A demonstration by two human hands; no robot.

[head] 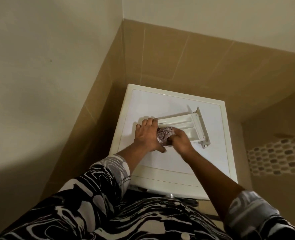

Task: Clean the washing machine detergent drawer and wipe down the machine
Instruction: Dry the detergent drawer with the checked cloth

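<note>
Tan glazed tiles with pale grout lines cover the corner walls, and a band of small rounded mosaic pieces runs along the right side. Pushed into that corner stands the white washing machine, its flat, smooth top edged by a raised rim with rounded corners. The person leans over it in a shirt swirled black and white, both sleeves rolled up and both forearms reaching forward over the lid. The detergent drawer lies out of the machine on the middle of the top, set at a slant: hard white plastic, long and shallow, split by ribs into narrow troughs, with its front panel at the far right end. The left hand grips the drawer's left end, fingers bent over its edge and thumb spread back toward the body. The right hand is closed round a bunched cloth, soft, crumpled and patterned in pale and dark tones, pressing it into the near-left part of the drawer, just beside the left hand.
</note>
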